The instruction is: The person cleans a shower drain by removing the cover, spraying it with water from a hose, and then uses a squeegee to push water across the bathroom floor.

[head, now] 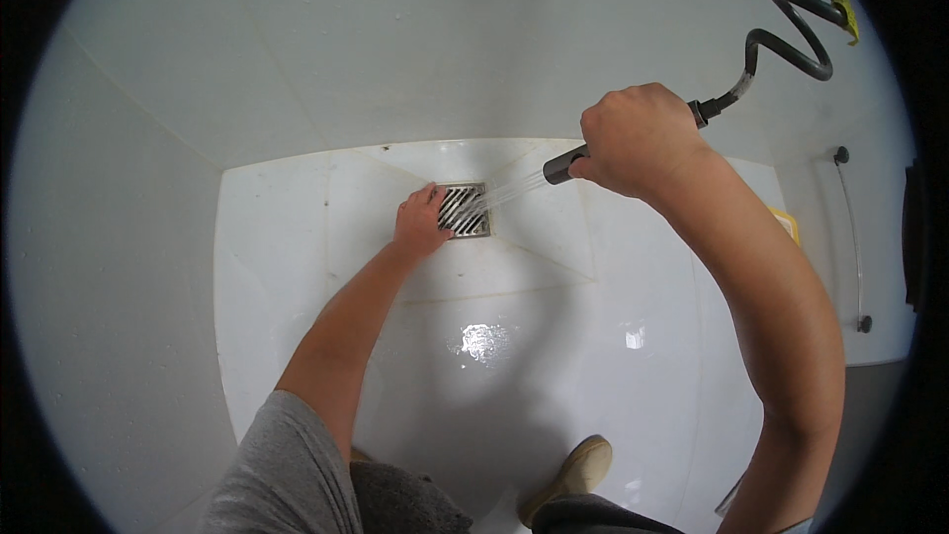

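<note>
A dark handheld sprayer (565, 165) sits in the grip of my right hand (643, 137), its nozzle angled down to the left. Thin jets of water (515, 189) run from it onto a square slotted metal floor drain grate (465, 216). My left hand (422, 222) rests on the left edge of that grate, fingers bent over its rim. Whether those fingers grip the grate or only press on it is hard to see. From the sprayer's rear end a coiled black hose (789, 52) rises to the upper right.
White tiled walls (415, 52) enclose the wet, shiny white floor (519, 356). A yellow-rimmed object (784, 224) stands partly hidden behind my right forearm. On the right wall is a thin metal bar (851, 230). One beige shoe (578, 467) shows at the bottom. Yellow tape (845, 15) wraps the hose.
</note>
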{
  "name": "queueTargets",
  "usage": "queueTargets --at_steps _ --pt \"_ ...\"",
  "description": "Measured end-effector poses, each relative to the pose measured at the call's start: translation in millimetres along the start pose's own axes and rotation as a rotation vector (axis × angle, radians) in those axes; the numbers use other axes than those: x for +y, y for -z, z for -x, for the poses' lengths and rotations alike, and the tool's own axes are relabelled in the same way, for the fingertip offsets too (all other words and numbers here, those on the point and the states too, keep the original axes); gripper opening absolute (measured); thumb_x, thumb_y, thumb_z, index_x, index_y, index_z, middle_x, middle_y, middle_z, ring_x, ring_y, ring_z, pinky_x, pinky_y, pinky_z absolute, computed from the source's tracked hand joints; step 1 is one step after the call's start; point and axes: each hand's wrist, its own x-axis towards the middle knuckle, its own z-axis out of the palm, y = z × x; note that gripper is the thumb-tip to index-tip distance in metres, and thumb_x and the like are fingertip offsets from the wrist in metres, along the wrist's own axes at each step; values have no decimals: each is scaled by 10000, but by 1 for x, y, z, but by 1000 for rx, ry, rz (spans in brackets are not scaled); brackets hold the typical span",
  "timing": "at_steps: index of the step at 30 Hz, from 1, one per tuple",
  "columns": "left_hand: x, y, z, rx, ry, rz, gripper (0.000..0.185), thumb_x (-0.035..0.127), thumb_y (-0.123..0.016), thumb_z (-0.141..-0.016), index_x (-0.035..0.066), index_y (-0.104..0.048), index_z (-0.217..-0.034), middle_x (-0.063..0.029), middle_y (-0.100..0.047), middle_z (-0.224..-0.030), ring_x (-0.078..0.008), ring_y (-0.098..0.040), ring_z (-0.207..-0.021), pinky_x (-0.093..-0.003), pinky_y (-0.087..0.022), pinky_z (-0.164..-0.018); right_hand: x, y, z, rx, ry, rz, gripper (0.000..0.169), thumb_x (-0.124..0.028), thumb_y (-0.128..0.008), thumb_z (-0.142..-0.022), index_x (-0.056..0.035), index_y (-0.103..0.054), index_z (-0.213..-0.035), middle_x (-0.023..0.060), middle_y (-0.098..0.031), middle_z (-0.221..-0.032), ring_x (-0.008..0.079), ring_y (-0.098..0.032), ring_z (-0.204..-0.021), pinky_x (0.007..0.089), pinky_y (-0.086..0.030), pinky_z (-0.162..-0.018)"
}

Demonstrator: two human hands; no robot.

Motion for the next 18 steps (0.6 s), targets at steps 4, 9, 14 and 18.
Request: queueTargets --at_steps 4,9,14,18 --pt "-17 -20 -3 -24 -147 21 545 202 -657 -639 24 -460 -1115 -143 -418 -1179 -283 -415 -1059 -379 -340 -891 -3 9 7 18 0 -22 261 -342 -593 -708 -84 -629 -728 53 -599 -684 204 -589 -664 299 -472 -590" --pt "47 -7 -16 -305 567 1403 328 300 -502 -814 50 -520 -1026 -77 -542 -992 -184 -530 -895 -319 -439 -759 -6 5 10 61 31 -74 228 -310 -602 -703 -83 -627 -711 51 -597 -666 203 -589 -652 295 -472 -581" --pt "26 5 -35 -333 604 2049 246 308 -451 -855 73 -510 -812 -33 -544 -746 -132 -522 -677 -259 -445 -613 -14 -1 3 283 58 14 346 -412 -603 -693 -71 -606 -633 55 -552 -549 218 -564 -540 302 -460 -511" --pt "17 24 -43 -183 569 2032 263 326 -457 -851 92 -495 -737 -8 -508 -657 -116 -479 -596 -240 -418 -563 -25 9 4 326 98 -48 354 -414 -595 -701 -67 -602 -628 59 -550 -542 223 -564 -535 304 -457 -501"
